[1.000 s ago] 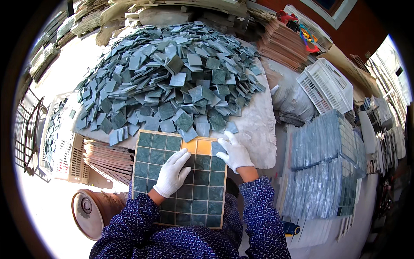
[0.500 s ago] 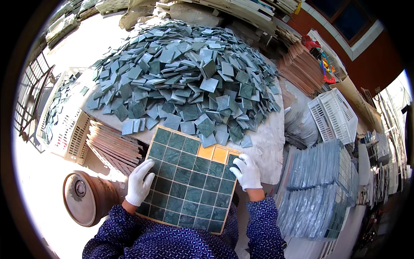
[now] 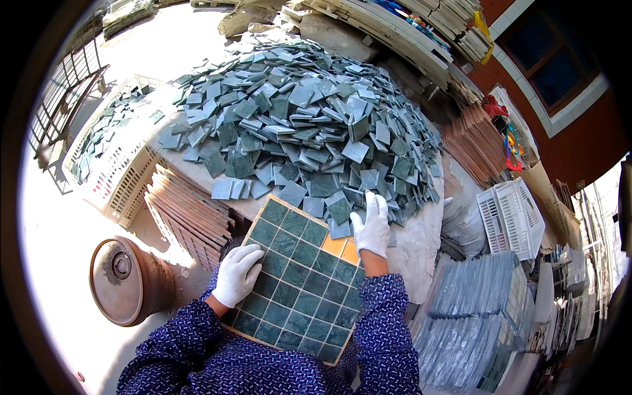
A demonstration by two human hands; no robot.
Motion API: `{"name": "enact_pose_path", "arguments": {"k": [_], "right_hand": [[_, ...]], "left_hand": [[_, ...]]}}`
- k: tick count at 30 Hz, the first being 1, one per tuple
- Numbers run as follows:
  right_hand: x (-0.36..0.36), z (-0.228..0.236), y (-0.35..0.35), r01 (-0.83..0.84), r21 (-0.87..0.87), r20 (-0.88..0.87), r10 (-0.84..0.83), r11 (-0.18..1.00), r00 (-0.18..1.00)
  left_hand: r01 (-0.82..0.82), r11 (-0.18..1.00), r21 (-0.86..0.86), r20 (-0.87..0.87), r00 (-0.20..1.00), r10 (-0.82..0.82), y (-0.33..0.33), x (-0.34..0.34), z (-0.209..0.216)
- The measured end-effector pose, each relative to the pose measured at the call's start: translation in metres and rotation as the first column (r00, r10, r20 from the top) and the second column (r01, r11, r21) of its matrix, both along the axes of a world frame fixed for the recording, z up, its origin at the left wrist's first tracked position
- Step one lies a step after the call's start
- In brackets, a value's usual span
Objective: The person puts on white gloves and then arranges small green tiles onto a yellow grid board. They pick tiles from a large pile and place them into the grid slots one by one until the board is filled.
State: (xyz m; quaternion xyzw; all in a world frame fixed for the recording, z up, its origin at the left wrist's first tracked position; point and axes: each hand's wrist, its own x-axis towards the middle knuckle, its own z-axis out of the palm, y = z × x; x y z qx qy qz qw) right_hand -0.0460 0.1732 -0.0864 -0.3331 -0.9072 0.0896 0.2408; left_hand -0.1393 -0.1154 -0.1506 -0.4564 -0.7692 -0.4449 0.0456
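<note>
A shallow frame [image 3: 350, 359] holds rows of square dark green stone tiles [image 3: 289, 270] and leans against the front of the table. Near its upper right corner an orange bare patch [image 3: 334, 245] shows between the tiles. My left hand [image 3: 238, 275], in a white glove, grips the frame's left edge. My right hand [image 3: 372, 230], gloved too, is above the upper right corner with fingers stretched and thumb apart. Its fingertips reach the near edge of a large heap of loose green-grey tiles [image 3: 296, 118]; whether they touch one I cannot tell.
Left of me are a brown drum [image 3: 118, 283], stacked reddish boards [image 3: 181, 210] and a cream crate [image 3: 125, 187] of tiles. To the right stand plastic-wrapped tile stacks [image 3: 471, 289], white crates [image 3: 510, 217] and more reddish boards [image 3: 474, 141]. The heap lies on a pale table [image 3: 418, 253].
My right hand has left the frame's right edge and moved forward toward the heap, its fingers straightening. The left hand still holds the frame. The whole view has shifted and turned slightly.
</note>
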Motion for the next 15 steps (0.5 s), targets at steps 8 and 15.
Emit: {"name": "enact_pose_path", "arguments": {"k": [8,15], "right_hand": [[0.000,-0.032,0.052,0.020,-0.287,-0.356,-0.126,0.958,0.926],[0.043,-0.014,0.009,-0.143,-0.805,-0.235,-0.089,0.575,0.968]], "left_hand": [[0.029,0.999,0.041,0.048,0.998,-0.031,0.001,0.001,0.001],[0.016,0.999,0.042,0.068,0.997,-0.019,-0.004,0.000,-0.001]]}}
